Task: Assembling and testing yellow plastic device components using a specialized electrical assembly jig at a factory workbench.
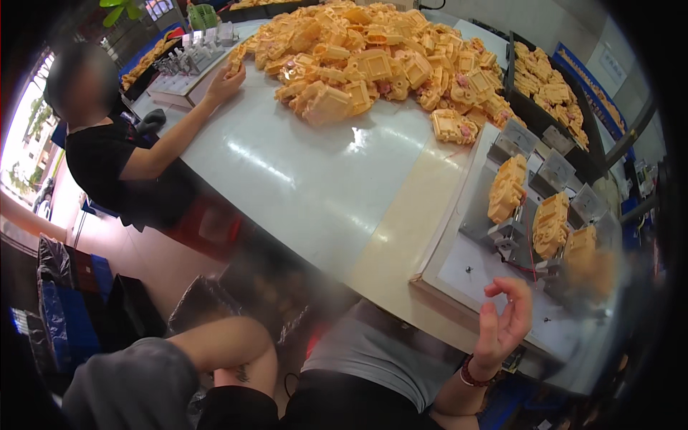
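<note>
Black-shirted co-worker reaches to the heap of yellow plastic housings. My left hand is out of frame, so can't tell its grip. My right hand is loosely curled, fingers apart, gripping nothing, near three mounted housings on a white fixture board.

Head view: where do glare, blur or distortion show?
Head view: bright reflections streak the white tabletop; head view: the rightmost mounted yellow part is smeared, while the right hand looks fairly clear; head view: daylight at far left is washed out, and straight edges bow toward the dark rim.
</note>
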Action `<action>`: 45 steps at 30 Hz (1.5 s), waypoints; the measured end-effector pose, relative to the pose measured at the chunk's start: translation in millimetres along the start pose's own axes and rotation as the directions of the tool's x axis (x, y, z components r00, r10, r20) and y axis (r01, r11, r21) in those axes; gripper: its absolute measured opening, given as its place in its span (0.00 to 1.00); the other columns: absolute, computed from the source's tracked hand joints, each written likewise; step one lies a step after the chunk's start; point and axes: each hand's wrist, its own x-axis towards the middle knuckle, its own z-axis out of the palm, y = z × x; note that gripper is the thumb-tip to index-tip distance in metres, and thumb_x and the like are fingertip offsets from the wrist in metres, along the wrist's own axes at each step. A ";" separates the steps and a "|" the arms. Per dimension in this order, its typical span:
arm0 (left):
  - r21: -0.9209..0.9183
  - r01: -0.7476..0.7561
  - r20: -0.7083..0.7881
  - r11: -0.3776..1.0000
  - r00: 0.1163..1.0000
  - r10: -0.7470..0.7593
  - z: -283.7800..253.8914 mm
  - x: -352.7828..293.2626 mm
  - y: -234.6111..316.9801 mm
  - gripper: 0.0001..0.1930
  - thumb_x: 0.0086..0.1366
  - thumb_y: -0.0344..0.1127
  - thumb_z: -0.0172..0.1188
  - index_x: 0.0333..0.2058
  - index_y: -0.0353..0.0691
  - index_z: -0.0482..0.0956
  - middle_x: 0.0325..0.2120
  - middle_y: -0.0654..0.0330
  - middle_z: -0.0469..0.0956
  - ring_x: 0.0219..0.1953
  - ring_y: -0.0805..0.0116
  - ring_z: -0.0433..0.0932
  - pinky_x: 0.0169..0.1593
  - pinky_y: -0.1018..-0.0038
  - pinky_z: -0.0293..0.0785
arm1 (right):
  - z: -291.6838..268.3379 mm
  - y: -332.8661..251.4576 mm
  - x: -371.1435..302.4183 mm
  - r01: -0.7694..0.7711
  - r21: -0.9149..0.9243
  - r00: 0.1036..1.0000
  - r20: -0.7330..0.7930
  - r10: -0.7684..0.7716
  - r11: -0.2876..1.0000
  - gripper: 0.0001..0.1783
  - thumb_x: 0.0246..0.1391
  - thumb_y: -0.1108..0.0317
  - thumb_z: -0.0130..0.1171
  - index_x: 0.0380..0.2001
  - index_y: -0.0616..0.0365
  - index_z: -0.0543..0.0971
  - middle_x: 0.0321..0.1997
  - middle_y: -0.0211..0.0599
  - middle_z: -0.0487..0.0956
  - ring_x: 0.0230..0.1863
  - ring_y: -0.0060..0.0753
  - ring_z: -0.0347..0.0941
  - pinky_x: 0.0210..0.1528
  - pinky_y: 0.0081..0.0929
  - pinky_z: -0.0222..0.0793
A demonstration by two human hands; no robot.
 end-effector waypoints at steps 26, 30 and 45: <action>0.465 0.855 -0.298 0.230 0.396 -0.869 -154.0 30.9 -227.3 0.20 0.64 0.33 0.56 0.54 0.38 0.72 0.45 0.56 0.76 0.47 0.62 0.74 0.52 0.67 0.70 | -0.3 23.2 29.8 0.152 0.055 0.988 -0.008 -0.152 0.987 0.26 0.34 0.71 0.59 0.44 0.60 0.73 0.36 0.45 0.74 0.33 0.46 0.73 0.37 0.36 0.71; 0.781 0.621 -0.249 0.068 0.409 -0.878 -172.2 33.4 -245.8 0.15 0.63 0.31 0.55 0.48 0.35 0.77 0.42 0.57 0.79 0.47 0.67 0.75 0.52 0.69 0.70 | 2.1 23.6 21.8 0.164 0.020 0.986 -0.040 -0.163 0.986 0.28 0.35 0.70 0.59 0.46 0.59 0.71 0.39 0.45 0.74 0.35 0.49 0.74 0.38 0.40 0.72; 0.512 0.833 -0.357 -0.209 -0.015 -0.934 -105.1 124.2 -265.7 0.18 0.63 0.39 0.56 0.47 0.31 0.76 0.40 0.55 0.80 0.44 0.67 0.79 0.51 0.72 0.73 | 8.2 33.6 18.7 0.270 0.028 0.960 -0.091 -0.266 0.963 0.28 0.37 0.72 0.55 0.48 0.58 0.69 0.38 0.47 0.73 0.34 0.51 0.74 0.36 0.41 0.72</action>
